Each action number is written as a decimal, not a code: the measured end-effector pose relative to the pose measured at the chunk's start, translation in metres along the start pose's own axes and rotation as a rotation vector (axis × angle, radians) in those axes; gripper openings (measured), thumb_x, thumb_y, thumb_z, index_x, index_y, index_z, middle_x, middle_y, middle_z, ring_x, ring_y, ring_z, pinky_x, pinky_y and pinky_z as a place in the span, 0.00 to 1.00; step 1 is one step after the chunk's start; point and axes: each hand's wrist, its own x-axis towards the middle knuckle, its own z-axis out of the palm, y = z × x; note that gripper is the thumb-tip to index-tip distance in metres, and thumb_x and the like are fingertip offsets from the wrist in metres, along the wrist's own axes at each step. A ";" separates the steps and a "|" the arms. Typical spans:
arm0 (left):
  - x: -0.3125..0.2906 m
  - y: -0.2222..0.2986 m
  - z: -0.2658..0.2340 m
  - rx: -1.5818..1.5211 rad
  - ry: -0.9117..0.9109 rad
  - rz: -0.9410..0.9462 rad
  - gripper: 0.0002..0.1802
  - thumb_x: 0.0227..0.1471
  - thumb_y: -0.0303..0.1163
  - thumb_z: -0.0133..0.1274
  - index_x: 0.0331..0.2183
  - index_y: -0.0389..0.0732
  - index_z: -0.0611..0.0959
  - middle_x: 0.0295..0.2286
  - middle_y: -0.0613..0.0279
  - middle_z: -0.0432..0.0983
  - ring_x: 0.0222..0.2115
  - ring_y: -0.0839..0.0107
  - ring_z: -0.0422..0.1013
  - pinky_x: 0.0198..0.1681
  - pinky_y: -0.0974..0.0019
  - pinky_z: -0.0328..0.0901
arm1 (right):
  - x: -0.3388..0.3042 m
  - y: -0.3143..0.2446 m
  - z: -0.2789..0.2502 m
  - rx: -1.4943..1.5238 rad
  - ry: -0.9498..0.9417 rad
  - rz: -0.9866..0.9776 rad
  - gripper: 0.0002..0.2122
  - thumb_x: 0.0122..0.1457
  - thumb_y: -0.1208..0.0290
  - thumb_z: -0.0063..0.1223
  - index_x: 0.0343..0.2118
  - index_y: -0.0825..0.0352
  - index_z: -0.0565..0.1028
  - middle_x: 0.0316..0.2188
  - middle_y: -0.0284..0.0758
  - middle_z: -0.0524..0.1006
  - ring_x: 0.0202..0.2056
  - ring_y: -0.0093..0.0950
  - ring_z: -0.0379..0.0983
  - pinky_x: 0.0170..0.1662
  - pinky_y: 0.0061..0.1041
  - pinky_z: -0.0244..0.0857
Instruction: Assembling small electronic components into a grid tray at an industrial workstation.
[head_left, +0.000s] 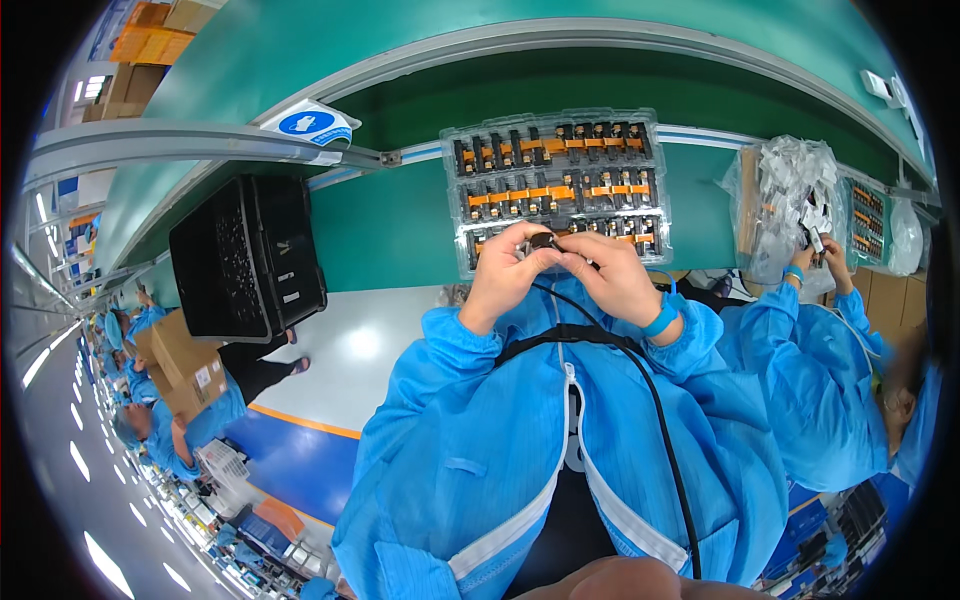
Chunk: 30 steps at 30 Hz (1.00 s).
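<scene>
Green workbench [380, 250] surfaces curve across a bright, busy factory floor, seen from above through a round fisheye view. At the centre, just over the near edge of the bench, both bare hands pinch one small dark part [542, 241]; its exact shape is mostly hidden by the fingers. Left hand [514, 270] grips it between thumb and bent forefinger, while right hand [608, 272] meets it from the other side with thumb and fingertips, probably so that the piece is steadied from both sides. Both wrists angle inward, fingers curled and nearly touching, elbows spread in blue sleeves. A blue wristband [662, 315] circles the right wrist. A black cord [665, 430] runs from beneath the hands down the blue coat; whether it joins the part cannot be told. Directly beyond the hands lies a clear plastic tray [470, 134], its rows of black pieces with orange strips [603, 143] seemingly set there within easy reach and kept apart by the moulding. Farther left sits a black bin [205, 275]; to the right are crumpled clear bags [790, 175] and a co-worker's hands [838, 258]. Lower left, another person carries a cardboard box [180, 365].
</scene>
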 end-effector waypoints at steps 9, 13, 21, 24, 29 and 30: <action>-0.003 0.004 0.003 0.300 0.069 -0.050 0.10 0.53 0.29 0.61 0.36 0.34 0.82 0.29 0.66 0.79 0.31 0.81 0.72 0.35 0.74 0.68 | -0.011 0.014 0.019 -0.305 0.201 -0.070 0.07 0.55 0.73 0.60 0.36 0.66 0.79 0.28 0.41 0.80 0.27 0.39 0.79 0.29 0.32 0.71; 0.002 0.011 -0.001 0.350 0.015 -0.059 0.09 0.52 0.30 0.61 0.34 0.35 0.83 0.28 0.66 0.80 0.30 0.80 0.72 0.34 0.73 0.68 | -0.014 0.012 0.021 -0.182 0.242 0.008 0.06 0.55 0.72 0.61 0.34 0.66 0.80 0.27 0.41 0.80 0.26 0.37 0.79 0.29 0.30 0.71; 0.007 0.019 -0.016 0.459 -0.174 -0.188 0.15 0.49 0.39 0.62 0.34 0.37 0.85 0.26 0.55 0.81 0.27 0.66 0.77 0.33 0.63 0.69 | -0.012 0.010 0.009 0.083 -0.075 0.176 0.09 0.56 0.69 0.62 0.37 0.67 0.81 0.29 0.41 0.81 0.27 0.35 0.78 0.32 0.28 0.71; 0.007 0.022 -0.010 0.533 -0.160 -0.146 0.13 0.50 0.34 0.62 0.34 0.35 0.84 0.26 0.57 0.82 0.28 0.76 0.75 0.33 0.68 0.70 | -0.011 0.016 0.013 0.026 -0.007 0.192 0.08 0.55 0.69 0.62 0.36 0.67 0.81 0.28 0.41 0.81 0.26 0.35 0.78 0.31 0.28 0.70; 0.008 0.025 -0.008 0.505 -0.031 -0.222 0.14 0.51 0.38 0.62 0.33 0.36 0.84 0.25 0.59 0.81 0.26 0.73 0.74 0.31 0.67 0.68 | -0.011 0.006 0.012 -0.028 0.197 0.297 0.06 0.54 0.72 0.63 0.29 0.69 0.80 0.22 0.32 0.79 0.19 0.22 0.72 0.25 0.22 0.66; 0.008 0.024 -0.009 0.503 -0.030 -0.223 0.14 0.51 0.38 0.62 0.33 0.36 0.84 0.25 0.59 0.81 0.26 0.73 0.74 0.31 0.67 0.68 | -0.015 0.020 0.012 0.146 0.175 0.345 0.06 0.53 0.74 0.62 0.31 0.69 0.78 0.23 0.28 0.77 0.22 0.15 0.68 0.25 0.18 0.63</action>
